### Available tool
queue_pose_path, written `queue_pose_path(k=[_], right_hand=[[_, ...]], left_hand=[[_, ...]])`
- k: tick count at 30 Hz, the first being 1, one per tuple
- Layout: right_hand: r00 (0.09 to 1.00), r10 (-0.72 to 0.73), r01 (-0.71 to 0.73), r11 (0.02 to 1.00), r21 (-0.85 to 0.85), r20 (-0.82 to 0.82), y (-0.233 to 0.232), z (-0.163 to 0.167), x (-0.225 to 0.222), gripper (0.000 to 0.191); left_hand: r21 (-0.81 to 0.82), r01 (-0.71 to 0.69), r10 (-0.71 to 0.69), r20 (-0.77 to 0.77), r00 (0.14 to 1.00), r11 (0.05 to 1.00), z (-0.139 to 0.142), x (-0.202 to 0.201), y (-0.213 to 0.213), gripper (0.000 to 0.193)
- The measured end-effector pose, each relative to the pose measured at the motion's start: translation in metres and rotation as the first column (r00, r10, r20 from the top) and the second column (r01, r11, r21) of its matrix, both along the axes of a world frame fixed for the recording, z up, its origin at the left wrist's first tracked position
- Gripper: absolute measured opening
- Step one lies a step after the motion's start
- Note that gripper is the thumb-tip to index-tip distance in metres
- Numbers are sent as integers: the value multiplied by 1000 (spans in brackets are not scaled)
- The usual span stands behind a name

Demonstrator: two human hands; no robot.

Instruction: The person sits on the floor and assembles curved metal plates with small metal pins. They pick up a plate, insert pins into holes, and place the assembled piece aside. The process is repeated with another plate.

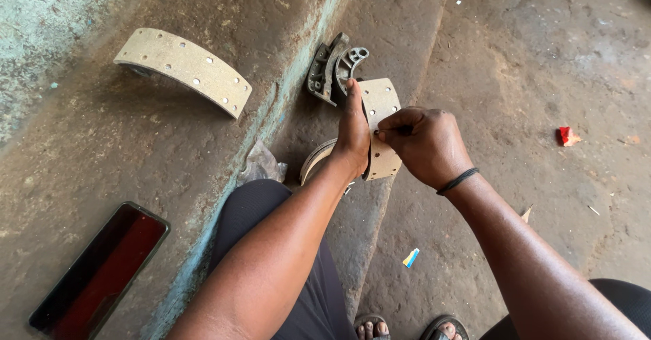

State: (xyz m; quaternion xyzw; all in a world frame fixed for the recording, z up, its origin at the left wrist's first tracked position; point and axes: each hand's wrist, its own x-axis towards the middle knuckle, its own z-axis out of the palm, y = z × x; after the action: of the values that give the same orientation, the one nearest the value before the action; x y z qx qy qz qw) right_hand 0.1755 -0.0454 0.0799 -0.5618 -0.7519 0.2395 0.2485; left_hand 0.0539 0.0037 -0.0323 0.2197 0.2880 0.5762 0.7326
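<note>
Fingers of my right hand [426, 143] pinch small at the face of the curved brake lining [381, 119]; what they hold, if anything, I cannot tell. My left hand [354, 133] lies flat, fingers straight, bracing the lining upright on the concrete step [203, 143], just in front of the metal brake shoe [332, 68]. If my left palm slackens, the piece could tip and slide off the edge. A second lining [183, 68] and a phone [102, 272] lie well apart.
</note>
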Motion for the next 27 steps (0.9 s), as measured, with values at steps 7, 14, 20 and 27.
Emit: queue_pose_path(k=[7,14,20,27], right_hand=[[997,65,-67,996,51,38,-2,4,-1,12],[998,-16,18,999,-32,68,-2,7,-4,12],[998,29,-29,1000,-2,61,-2,1,-2,11],[987,-136,144,983,-110,81,5,3,4,40]], left_hand=[[21,-10,12,-71,997,1000,1,2,2,87],[37,-20,25,-148,989,999,-4,3,4,90],[34,10,-3,-189,982,999,-3,4,3,97],[54,54,-49,-104,993,997,5,0,1,98]])
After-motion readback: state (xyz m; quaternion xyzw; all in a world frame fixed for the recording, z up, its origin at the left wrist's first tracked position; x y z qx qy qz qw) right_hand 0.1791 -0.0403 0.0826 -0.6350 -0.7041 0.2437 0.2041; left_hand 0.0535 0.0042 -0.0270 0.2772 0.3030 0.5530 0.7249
